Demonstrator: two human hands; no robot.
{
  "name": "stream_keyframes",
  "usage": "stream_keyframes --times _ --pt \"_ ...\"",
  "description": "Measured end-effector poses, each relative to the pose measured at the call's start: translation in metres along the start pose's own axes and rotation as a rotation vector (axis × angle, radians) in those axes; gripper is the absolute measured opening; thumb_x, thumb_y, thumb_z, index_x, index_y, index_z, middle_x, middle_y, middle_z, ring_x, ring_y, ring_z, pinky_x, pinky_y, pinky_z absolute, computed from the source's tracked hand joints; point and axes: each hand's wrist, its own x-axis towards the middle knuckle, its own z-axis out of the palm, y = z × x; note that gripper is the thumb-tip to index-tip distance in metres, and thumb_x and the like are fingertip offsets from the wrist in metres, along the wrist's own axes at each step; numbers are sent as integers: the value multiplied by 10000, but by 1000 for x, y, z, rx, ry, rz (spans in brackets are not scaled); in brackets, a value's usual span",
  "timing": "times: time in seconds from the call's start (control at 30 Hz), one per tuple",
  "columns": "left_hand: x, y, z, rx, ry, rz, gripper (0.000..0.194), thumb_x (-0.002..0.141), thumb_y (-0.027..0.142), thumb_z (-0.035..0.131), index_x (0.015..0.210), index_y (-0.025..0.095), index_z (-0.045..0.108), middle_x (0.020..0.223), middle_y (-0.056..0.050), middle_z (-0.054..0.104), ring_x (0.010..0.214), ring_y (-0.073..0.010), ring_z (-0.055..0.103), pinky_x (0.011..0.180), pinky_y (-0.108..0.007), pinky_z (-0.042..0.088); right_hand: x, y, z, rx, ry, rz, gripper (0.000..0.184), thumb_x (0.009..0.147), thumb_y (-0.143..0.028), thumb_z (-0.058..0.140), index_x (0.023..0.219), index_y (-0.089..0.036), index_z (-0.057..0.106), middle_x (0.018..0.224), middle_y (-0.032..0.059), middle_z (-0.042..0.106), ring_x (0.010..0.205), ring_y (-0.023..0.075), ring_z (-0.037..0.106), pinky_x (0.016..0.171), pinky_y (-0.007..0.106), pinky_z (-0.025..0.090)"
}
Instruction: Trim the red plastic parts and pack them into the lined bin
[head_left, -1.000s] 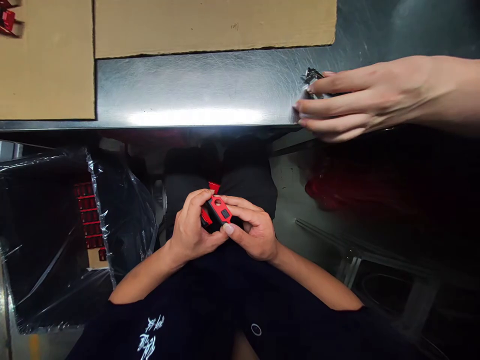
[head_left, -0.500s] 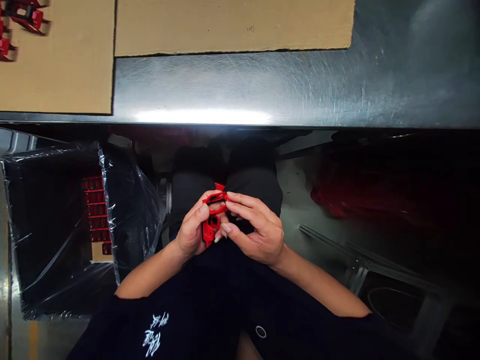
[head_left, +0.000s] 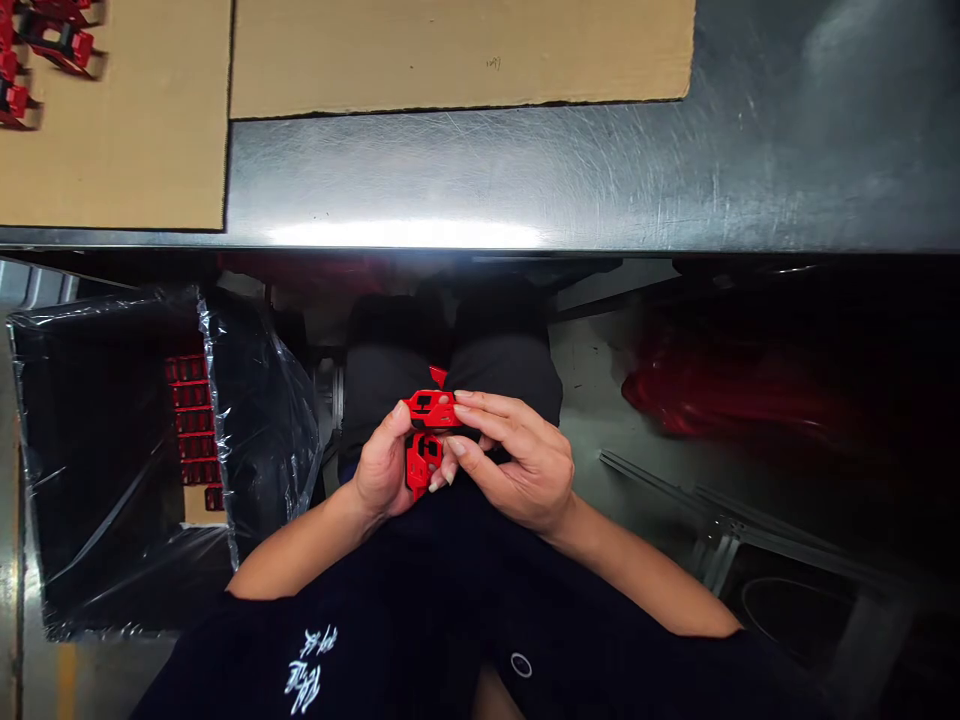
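Both my hands are down in my lap, below the edge of the steel table [head_left: 465, 180]. My left hand [head_left: 386, 465] and my right hand [head_left: 517, 460] are closed together around small red plastic parts [head_left: 424, 425] with black insets. One flat red piece lies across the top between thumb and fingers. A second red piece hangs just under it, pinched by my left fingers. How the two pieces join is hidden by my fingers.
Cardboard sheets [head_left: 112, 130] cover the back and left of the table, with more red and black parts [head_left: 45, 45] at the far left. A bin lined with clear plastic [head_left: 127, 450] at my left holds rows of red parts. Something red [head_left: 712, 390] lies in the shadow under the table at right.
Another person's hand at the table's right edge a second ago has gone. The red parts in my hands have turned, the upper piece now lying flat on top.
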Motion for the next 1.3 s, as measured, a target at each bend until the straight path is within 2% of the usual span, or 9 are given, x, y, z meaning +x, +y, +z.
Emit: stream_keyframes --times 0.17,0.27,0.37,0.43,0.63,0.73,0.93,1.17,1.3 --pt "0 -3 -4 61 6 62 593 872 683 593 1175 174 621 631 -2 648 414 -116 529 386 -206 378 0 1 0 45 -26 6 399 858 -117 748 1223 -278 738 1183 90 766 961 231 764 598 303 657" --pt "1 -4 -11 212 39 228 525 836 580 697 1209 236 562 823 -11 701 509 -104 578 416 -191 403 1 2 -3 107 -52 44 339 872 -128 735 1180 -268 748 1161 84 771 1032 234 750 697 319 664" --pt "1 -2 -17 574 68 446 635 748 535 794 1248 237 539 1162 -95 698 805 -166 698 645 -270 578 1 4 -6 178 -103 137 223 920 -202 697 1126 -264 757 1159 74 774 1079 240 738 835 376 658" --pt "0 1 -18 867 96 571 700 731 486 807 1311 226 514 1267 -133 649 976 -224 710 810 -358 615 1 6 -8 215 -133 195 182 946 -273 677 1109 -264 757 1165 70 773 1096 244 731 929 421 632" --pt "1 9 -12 1475 130 990 717 731 240 716 1400 198 462 1264 -153 609 1135 -288 647 918 -468 606 2 9 -10 297 -182 235 188 924 -301 705 1104 -269 750 1229 75 748 1164 253 695 1025 463 575" --pt "1 10 -10 1544 124 1003 712 748 249 689 1415 206 446 1256 -152 599 1122 -289 642 890 -467 616 1 9 -12 333 -213 275 193 926 -329 693 1096 -260 755 1255 92 734 1181 268 687 1005 468 584" --pt "-3 11 -9 1562 66 974 743 758 194 677 1457 213 425 1263 -158 558 1088 -262 653 729 -339 628 -2 11 -11 555 -245 474 215 903 -406 737 1055 -260 776 1316 100 692 1178 275 698 969 440 615" --pt "-1 12 -11 1529 -6 956 767 793 228 680 1504 228 392 1362 -170 595 1248 -305 630 980 -477 611 -2 13 -5 653 -230 550 242 882 -469 757 975 -248 792 1244 93 720 1178 285 695 1036 469 571" --pt "-1 12 -12 1519 3 922 792 782 232 702 1508 212 385 1347 -164 638 1221 -292 661 997 -466 610 -2 13 -3 693 -210 607 221 849 -445 797 899 -231 772 1200 86 723 1119 264 712 993 444 590"
